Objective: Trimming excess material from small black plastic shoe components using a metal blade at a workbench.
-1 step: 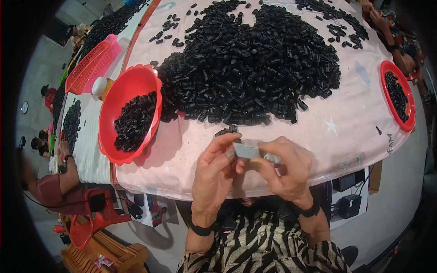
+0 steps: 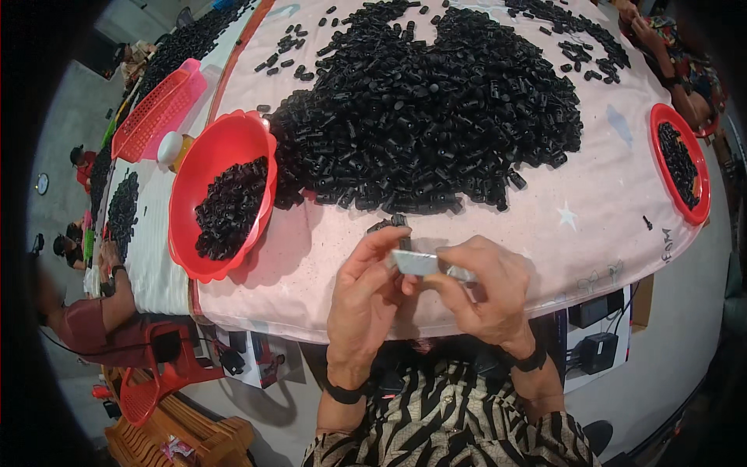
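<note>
Both hands, left hand [image 2: 367,292] and right hand [image 2: 481,289], pinch a pale strip [image 2: 424,263] between them.

Single head-worn fisheye view, looking steeply down, close over the table [image 2: 591,233] edge (straight lines bow toward the rim)

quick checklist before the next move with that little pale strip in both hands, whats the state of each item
1. Pale strip pinched by both hands: ok, left hand and right hand each grip an end.
2. Hands over the near table edge, above the pink cloth: ok.
3. Loose black parts just beyond the fingertips: ok, a few lie there.
4. Big black pile close ahead: ok.
5. Red bowl on the left has room: ok, partly filled.
6. Black part already fitted on the strip: cannot tell.
</note>
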The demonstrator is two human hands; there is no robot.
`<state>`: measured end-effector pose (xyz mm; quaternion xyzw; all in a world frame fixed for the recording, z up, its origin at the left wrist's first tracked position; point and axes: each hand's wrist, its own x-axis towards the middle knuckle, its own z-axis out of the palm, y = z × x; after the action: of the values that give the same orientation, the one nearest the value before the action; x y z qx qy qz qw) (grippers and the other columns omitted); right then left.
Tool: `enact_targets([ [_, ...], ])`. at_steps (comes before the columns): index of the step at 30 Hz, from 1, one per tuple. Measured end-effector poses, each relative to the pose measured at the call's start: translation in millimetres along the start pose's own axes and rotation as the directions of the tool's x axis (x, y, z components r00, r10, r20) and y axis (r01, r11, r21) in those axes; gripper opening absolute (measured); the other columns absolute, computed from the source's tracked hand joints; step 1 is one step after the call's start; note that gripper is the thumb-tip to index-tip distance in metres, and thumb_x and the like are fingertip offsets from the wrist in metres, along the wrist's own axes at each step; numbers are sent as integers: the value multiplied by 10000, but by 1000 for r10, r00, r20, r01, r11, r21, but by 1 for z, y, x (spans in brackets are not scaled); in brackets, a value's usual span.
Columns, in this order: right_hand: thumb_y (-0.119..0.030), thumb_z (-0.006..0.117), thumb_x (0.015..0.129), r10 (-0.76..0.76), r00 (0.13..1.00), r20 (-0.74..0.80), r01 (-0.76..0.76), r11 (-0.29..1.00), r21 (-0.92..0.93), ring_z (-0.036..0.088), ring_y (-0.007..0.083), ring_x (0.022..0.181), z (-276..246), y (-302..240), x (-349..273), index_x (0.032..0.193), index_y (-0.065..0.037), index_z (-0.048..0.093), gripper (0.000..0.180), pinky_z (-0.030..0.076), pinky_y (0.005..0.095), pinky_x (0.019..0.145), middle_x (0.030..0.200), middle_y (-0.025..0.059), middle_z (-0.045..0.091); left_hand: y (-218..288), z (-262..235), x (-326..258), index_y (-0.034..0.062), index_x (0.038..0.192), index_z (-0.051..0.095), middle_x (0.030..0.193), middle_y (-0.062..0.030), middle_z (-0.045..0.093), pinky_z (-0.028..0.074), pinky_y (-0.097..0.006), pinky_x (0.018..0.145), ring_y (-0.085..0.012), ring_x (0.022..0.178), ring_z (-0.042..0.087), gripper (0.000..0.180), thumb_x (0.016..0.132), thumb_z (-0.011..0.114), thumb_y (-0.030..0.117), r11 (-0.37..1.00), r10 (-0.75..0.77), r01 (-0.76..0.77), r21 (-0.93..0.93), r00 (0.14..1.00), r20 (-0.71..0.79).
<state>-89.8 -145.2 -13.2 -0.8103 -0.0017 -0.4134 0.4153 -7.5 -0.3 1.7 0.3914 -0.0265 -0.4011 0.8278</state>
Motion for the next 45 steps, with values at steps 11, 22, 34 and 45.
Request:
enact_targets([
  [11,-86,778,736,-5,995,99,10,998,-55,584,187,546,0,-2,0,923,-19,602,265,448,300,456,713,97,595,-1,-6,-1,-29,1244,520,963,-66,595,463,-236,708,-127,779,553,339,918,517,66,1000,10,-9,-24,1000,15],
  [22,-117,776,751,-15,997,75,22,995,-97,579,186,550,3,-2,-1,878,-21,616,225,442,298,452,696,85,584,-4,-6,-1,-31,1213,539,934,-69,610,465,-237,691,-123,753,558,309,918,539,61,997,57,-57,45,998,-11],
  [34,-15,746,743,88,986,-144,-91,996,-10,598,195,555,-2,-2,0,923,18,620,222,454,290,469,719,105,614,-8,3,-1,-11,1181,569,948,-90,622,462,-235,666,-120,749,565,256,937,547,62,995,72,-73,68,997,16],
  [45,12,722,741,169,976,-140,-178,983,-50,600,221,637,-2,-4,-7,964,9,625,243,467,293,568,772,133,627,-2,2,-4,-26,1133,606,835,-62,626,469,-221,603,-95,677,570,263,872,595,4,960,111,-80,267,989,-101],
])
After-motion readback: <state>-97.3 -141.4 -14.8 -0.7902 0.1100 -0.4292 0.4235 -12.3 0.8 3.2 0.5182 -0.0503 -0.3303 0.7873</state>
